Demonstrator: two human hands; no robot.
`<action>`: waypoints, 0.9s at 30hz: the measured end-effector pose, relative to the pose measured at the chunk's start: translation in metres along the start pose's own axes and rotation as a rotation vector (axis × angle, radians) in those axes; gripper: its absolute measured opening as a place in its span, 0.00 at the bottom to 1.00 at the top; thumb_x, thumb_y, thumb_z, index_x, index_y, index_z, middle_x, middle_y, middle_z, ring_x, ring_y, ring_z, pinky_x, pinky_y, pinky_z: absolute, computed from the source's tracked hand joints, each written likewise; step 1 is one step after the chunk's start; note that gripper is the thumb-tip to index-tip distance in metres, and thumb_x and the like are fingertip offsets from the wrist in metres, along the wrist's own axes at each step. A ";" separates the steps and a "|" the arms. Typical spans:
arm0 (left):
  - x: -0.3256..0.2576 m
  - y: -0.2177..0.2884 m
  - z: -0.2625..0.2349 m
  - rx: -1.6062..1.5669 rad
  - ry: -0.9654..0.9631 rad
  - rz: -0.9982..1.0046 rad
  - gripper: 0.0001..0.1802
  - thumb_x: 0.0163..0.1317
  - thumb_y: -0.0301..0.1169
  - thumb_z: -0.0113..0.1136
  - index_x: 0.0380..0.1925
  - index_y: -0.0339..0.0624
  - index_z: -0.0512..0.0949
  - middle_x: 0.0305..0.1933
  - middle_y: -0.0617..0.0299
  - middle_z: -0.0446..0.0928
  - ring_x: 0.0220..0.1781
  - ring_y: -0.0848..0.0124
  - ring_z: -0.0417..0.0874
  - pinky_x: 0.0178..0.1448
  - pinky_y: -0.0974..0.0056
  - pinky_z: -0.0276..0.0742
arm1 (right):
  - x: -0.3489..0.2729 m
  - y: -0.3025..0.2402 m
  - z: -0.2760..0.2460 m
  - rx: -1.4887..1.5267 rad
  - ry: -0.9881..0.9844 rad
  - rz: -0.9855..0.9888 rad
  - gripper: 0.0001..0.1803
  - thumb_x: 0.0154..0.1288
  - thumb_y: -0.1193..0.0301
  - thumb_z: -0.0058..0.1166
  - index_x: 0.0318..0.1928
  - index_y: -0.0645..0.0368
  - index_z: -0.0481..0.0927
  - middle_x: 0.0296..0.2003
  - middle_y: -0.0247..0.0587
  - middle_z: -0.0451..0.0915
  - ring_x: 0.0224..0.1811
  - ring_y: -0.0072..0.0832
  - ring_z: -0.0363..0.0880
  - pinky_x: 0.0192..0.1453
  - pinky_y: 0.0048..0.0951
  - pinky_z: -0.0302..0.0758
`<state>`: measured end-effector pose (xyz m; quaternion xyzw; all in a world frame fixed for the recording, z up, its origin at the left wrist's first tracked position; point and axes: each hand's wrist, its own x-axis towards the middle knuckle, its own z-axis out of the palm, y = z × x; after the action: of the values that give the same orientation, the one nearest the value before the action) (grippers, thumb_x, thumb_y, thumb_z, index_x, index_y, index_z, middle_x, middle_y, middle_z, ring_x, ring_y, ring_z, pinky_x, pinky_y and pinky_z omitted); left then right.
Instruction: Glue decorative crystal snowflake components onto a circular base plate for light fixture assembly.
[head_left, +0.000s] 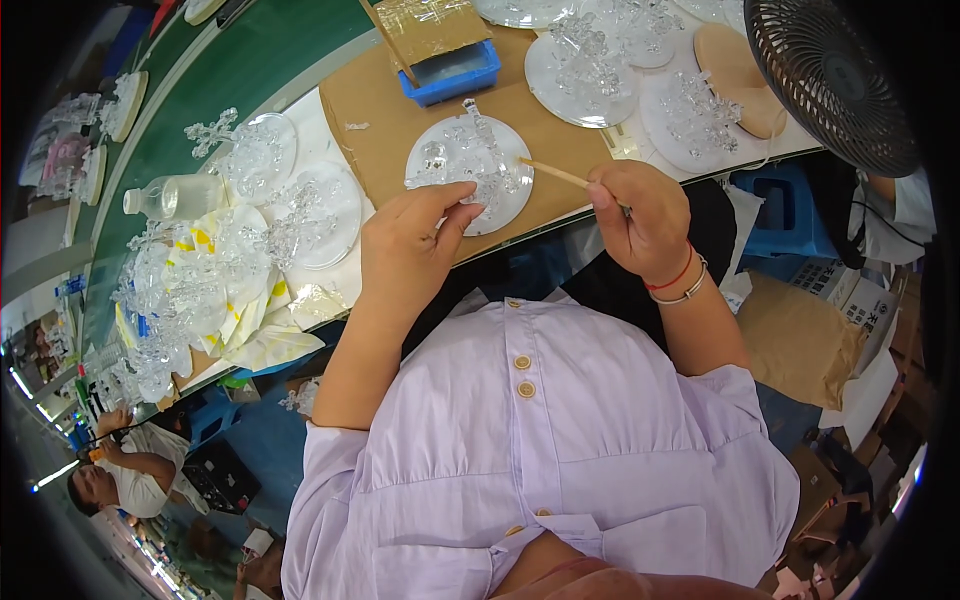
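A round clear plate [437, 178] lies on a brown cardboard sheet [372, 118] in front of me, with clear glass pieces [478, 148] standing on it. My left hand [412, 238] rests at the plate's near edge, its fingertips touching the plate and the glass pieces. My right hand [640, 218] holds a thin wooden stick [556, 174] like a pen, and the stick's tip points at the plate's right edge.
More round plates with glass pieces [585, 68] lie at the back, next to a blue tray [452, 72]. A clear bottle [178, 196] and a heap of glass parts [190, 290] sit at the left. A black fan [830, 75] stands at the right. Another person [125, 478] sits at lower left.
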<state>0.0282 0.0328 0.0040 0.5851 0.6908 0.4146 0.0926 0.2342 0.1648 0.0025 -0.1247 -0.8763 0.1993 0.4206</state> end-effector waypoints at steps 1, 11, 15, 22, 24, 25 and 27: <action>0.000 0.000 0.000 0.000 -0.001 -0.001 0.08 0.53 0.28 0.70 0.34 0.43 0.84 0.30 0.58 0.83 0.31 0.63 0.84 0.34 0.63 0.78 | -0.001 -0.001 -0.001 -0.002 -0.008 -0.004 0.04 0.62 0.82 0.55 0.36 0.63 0.73 0.27 0.44 0.80 0.24 0.37 0.78 0.30 0.29 0.75; 0.004 0.000 -0.002 0.000 -0.031 0.017 0.08 0.54 0.28 0.69 0.35 0.43 0.84 0.32 0.57 0.84 0.32 0.62 0.84 0.35 0.63 0.79 | 0.002 -0.005 -0.001 -0.037 0.030 -0.034 0.06 0.61 0.81 0.56 0.36 0.63 0.73 0.27 0.43 0.79 0.24 0.38 0.78 0.29 0.30 0.74; 0.003 0.002 -0.003 0.010 -0.031 0.022 0.07 0.55 0.28 0.69 0.35 0.42 0.84 0.33 0.57 0.84 0.32 0.61 0.84 0.35 0.63 0.79 | -0.003 -0.013 0.000 -0.043 -0.024 -0.066 0.06 0.61 0.81 0.56 0.36 0.63 0.73 0.27 0.43 0.79 0.24 0.38 0.77 0.28 0.32 0.74; 0.001 0.001 -0.004 0.042 -0.054 0.001 0.09 0.55 0.26 0.70 0.37 0.41 0.85 0.36 0.58 0.85 0.34 0.67 0.86 0.39 0.67 0.80 | -0.009 -0.034 0.006 0.090 -0.060 -0.105 0.06 0.60 0.79 0.57 0.35 0.63 0.72 0.27 0.42 0.79 0.21 0.36 0.75 0.25 0.31 0.71; 0.001 0.001 -0.003 0.041 -0.052 -0.003 0.09 0.55 0.26 0.70 0.37 0.41 0.85 0.35 0.58 0.85 0.33 0.67 0.86 0.39 0.67 0.79 | -0.009 -0.037 0.009 0.131 -0.061 -0.104 0.06 0.60 0.79 0.57 0.35 0.62 0.72 0.26 0.42 0.78 0.21 0.36 0.74 0.25 0.32 0.70; 0.001 0.001 -0.003 0.041 -0.053 -0.003 0.09 0.55 0.26 0.70 0.37 0.41 0.85 0.35 0.58 0.85 0.33 0.67 0.86 0.39 0.67 0.79 | -0.009 -0.037 0.010 0.131 -0.061 -0.103 0.06 0.60 0.79 0.57 0.35 0.62 0.72 0.26 0.42 0.78 0.21 0.36 0.74 0.25 0.32 0.70; 0.002 0.001 -0.003 0.043 -0.049 0.003 0.09 0.54 0.26 0.70 0.37 0.41 0.85 0.35 0.57 0.85 0.33 0.68 0.86 0.39 0.67 0.79 | -0.008 -0.038 0.012 0.139 -0.052 -0.101 0.06 0.61 0.78 0.57 0.33 0.62 0.71 0.26 0.42 0.78 0.21 0.36 0.74 0.24 0.32 0.70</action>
<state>0.0264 0.0330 0.0078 0.5980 0.6961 0.3854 0.0964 0.2278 0.1247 0.0072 -0.0457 -0.8760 0.2414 0.4150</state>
